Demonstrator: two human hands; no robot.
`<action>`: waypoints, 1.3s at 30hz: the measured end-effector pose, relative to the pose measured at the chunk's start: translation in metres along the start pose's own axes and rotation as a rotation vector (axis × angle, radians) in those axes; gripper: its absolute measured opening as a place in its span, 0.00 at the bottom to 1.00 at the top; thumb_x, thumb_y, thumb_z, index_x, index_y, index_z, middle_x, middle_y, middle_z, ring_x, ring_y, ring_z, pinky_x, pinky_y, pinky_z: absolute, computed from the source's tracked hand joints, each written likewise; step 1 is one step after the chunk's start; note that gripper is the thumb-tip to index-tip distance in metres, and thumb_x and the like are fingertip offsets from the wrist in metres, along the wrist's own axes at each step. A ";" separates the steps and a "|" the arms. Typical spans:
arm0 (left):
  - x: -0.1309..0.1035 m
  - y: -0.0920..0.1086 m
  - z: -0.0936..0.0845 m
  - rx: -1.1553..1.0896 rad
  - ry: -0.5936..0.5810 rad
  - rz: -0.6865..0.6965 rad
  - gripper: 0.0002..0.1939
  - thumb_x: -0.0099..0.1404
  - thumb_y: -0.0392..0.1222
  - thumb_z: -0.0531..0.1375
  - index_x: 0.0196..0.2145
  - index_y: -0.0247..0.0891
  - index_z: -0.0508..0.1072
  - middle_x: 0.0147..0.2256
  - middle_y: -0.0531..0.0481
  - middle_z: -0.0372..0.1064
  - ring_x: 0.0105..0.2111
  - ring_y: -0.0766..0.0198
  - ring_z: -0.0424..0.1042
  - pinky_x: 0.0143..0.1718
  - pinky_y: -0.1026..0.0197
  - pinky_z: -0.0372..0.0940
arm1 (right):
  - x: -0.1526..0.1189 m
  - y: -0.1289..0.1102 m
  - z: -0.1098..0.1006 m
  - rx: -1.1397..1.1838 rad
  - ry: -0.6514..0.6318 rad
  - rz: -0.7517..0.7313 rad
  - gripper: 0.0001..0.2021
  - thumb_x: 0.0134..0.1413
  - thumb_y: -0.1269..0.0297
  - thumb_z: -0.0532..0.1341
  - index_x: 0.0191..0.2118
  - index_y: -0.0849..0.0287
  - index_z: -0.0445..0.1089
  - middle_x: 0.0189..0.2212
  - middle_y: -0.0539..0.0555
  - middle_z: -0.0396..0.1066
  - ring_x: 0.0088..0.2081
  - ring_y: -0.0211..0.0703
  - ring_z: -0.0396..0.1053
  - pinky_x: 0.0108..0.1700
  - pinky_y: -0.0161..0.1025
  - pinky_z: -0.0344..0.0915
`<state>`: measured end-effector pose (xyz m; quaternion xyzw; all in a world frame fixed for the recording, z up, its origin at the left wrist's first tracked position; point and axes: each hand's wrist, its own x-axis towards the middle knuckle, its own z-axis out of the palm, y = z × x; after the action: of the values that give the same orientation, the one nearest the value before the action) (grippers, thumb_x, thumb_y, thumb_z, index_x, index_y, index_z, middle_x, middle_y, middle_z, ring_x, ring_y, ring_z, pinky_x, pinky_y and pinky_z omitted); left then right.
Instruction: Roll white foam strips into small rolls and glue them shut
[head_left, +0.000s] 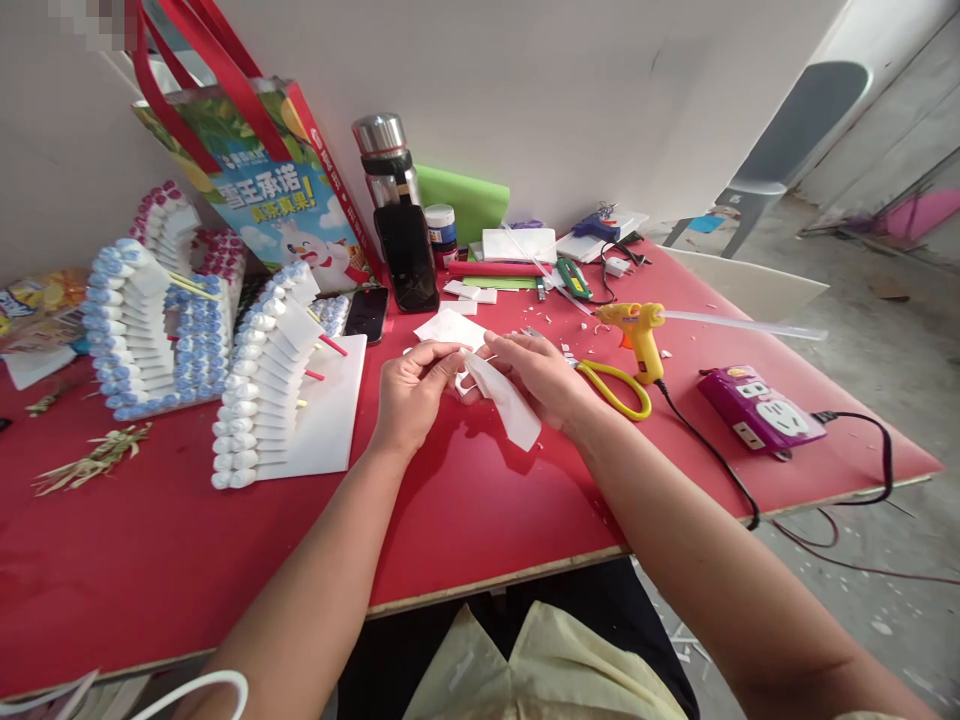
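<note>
A strip of white paper or thin cloth (508, 398) hangs between my hands over the red table, its lower end loose. My left hand (412, 390) pinches its upper left end between thumb and forefinger. On the other side, my right hand (538, 375) has its fingers closed around the strip near the top. A thin pale stick shows by the fingertips; I cannot make out which hand bears it. Just beyond the hands lies a piece of white card (450, 328). To the left stands a fan-shaped white piece (266, 390) edged with cotton-swab tips, on a white board (337, 415).
Right of the hands are yellow-handled scissors (619, 395), a yellow glue gun (637, 335) with a glue stick, and a purple power strip (761, 410). Behind stand a phone (406, 258), a steel flask (381, 150) and a shopping bag (277, 190). Blue-tipped swab work (154, 330) sits left.
</note>
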<state>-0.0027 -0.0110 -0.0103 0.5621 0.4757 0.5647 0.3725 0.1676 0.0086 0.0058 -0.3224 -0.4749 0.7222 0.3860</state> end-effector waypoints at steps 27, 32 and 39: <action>-0.007 0.002 0.013 0.101 0.065 0.070 0.10 0.63 0.46 0.65 0.37 0.38 0.81 0.28 0.51 0.73 0.24 0.69 0.65 0.29 0.64 0.63 | 0.002 0.014 0.009 -0.480 0.369 -0.334 0.07 0.51 0.63 0.64 0.26 0.60 0.70 0.21 0.49 0.71 0.23 0.37 0.67 0.26 0.34 0.61; -0.008 0.002 0.011 0.243 0.121 0.254 0.08 0.65 0.43 0.64 0.36 0.38 0.80 0.31 0.50 0.74 0.29 0.66 0.71 0.33 0.64 0.66 | 0.000 0.015 0.013 -0.523 0.325 -0.423 0.09 0.54 0.61 0.62 0.28 0.61 0.70 0.23 0.50 0.71 0.24 0.37 0.66 0.28 0.35 0.62; -0.013 -0.003 0.015 0.582 0.147 0.572 0.09 0.69 0.37 0.59 0.42 0.35 0.79 0.37 0.44 0.78 0.36 0.62 0.77 0.40 0.61 0.70 | 0.000 0.018 0.007 -0.488 0.315 -0.419 0.07 0.55 0.64 0.63 0.29 0.61 0.72 0.24 0.51 0.73 0.26 0.39 0.71 0.29 0.36 0.65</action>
<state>0.0130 -0.0204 -0.0181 0.7116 0.4656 0.5260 -0.0090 0.1566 0.0012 -0.0085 -0.4082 -0.6238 0.4340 0.5058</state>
